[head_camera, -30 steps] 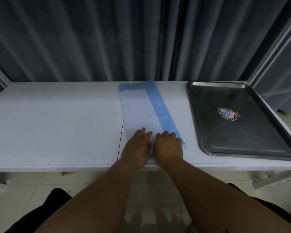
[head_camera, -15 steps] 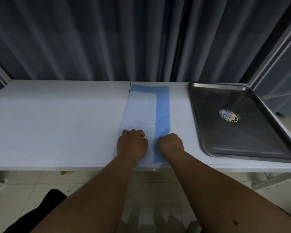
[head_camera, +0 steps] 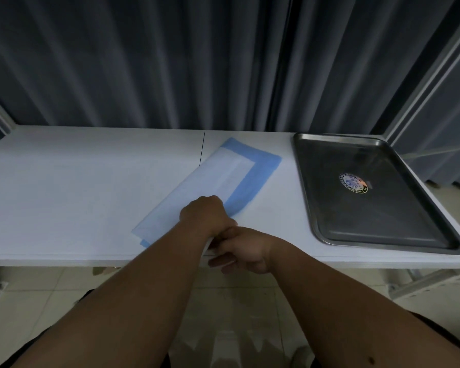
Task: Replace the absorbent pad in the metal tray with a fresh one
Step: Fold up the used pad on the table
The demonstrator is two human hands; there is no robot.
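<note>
A folded absorbent pad (head_camera: 221, 179), white with a blue border, lies slanted on the white table (head_camera: 64, 197), its far end pointing toward the tray. My left hand (head_camera: 205, 212) is curled into a fist on the pad's near end and grips it. Just behind it at the table's front edge, my right hand (head_camera: 241, 248) pinches the pad's near edge, partly hidden under my left wrist. The metal tray (head_camera: 337, 137) sits at the right end of the table. It holds no pad and shows only a round sticker (head_camera: 353, 183) on its floor.
Dark pleated curtains hang right behind the table. A thin seam (head_camera: 203, 147) splits the tabletop near the middle. Metal frame posts stand at the far left and right. Tiled floor shows below the front edge.
The pad has swung from lying straight to slanting, with its far end now toward the tray. My right hand has drawn back to the table's front edge; my left hand stays on the pad.
</note>
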